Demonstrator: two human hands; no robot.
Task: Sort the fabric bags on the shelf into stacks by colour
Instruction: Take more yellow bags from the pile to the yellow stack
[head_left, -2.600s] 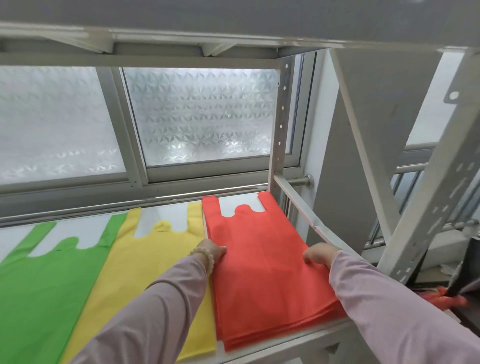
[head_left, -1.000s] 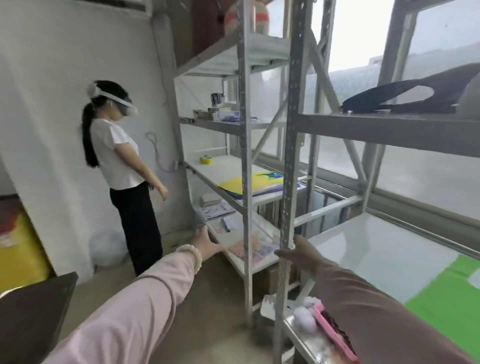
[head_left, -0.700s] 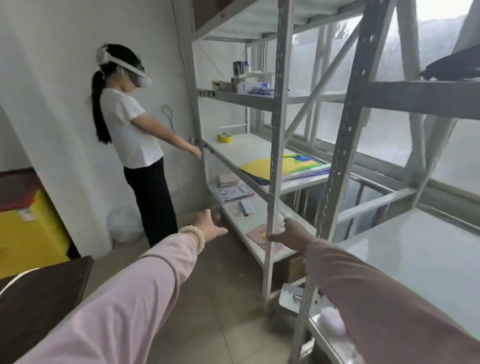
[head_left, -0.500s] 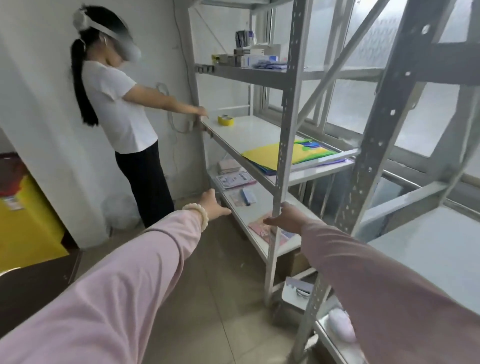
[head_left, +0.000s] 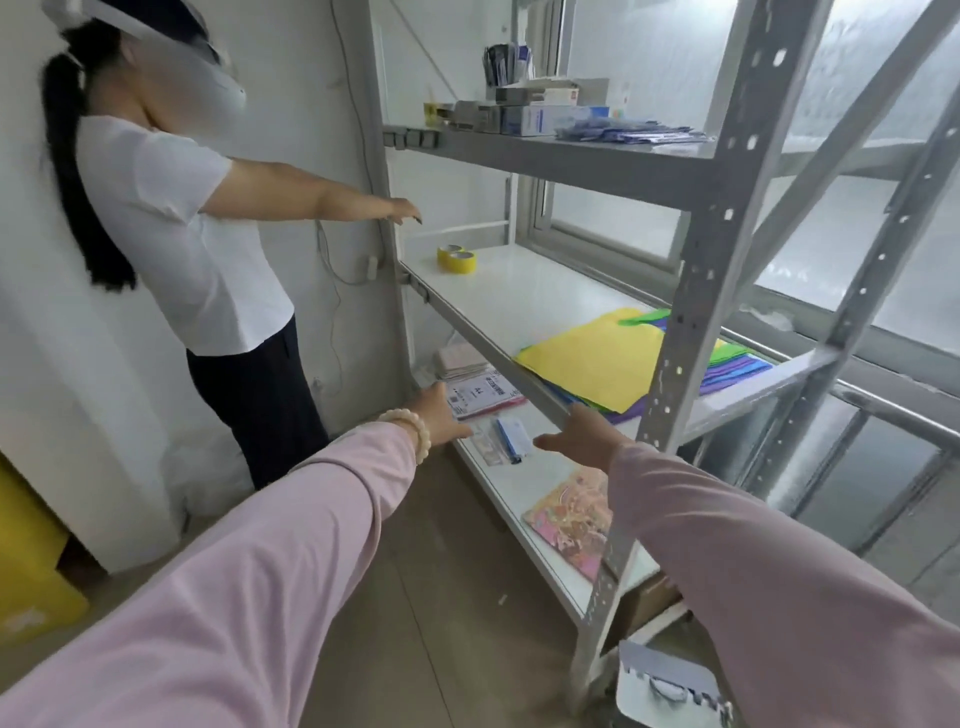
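A grey metal shelf rack (head_left: 691, 291) stands along frosted windows, and a person in a white shirt (head_left: 176, 234) has an arm out to it. Mixed fabric bags (head_left: 597, 358), yellow on top, lie piled on its middle shelf. Just below that shelf's front edge, the left hand (head_left: 441, 415) and right hand (head_left: 582, 439) are held out, fingers loosely spread, holding nothing.

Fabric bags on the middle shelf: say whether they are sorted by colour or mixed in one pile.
Mixed in one pile: the fabric bags lie flat, yellow on top, green, blue and purple edges showing beneath.

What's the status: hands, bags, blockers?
Left hand open, empty; right hand open, empty. Mixed bag pile unsorted, yellow on top. Steel upright crosses the pile; second person stands beyond.
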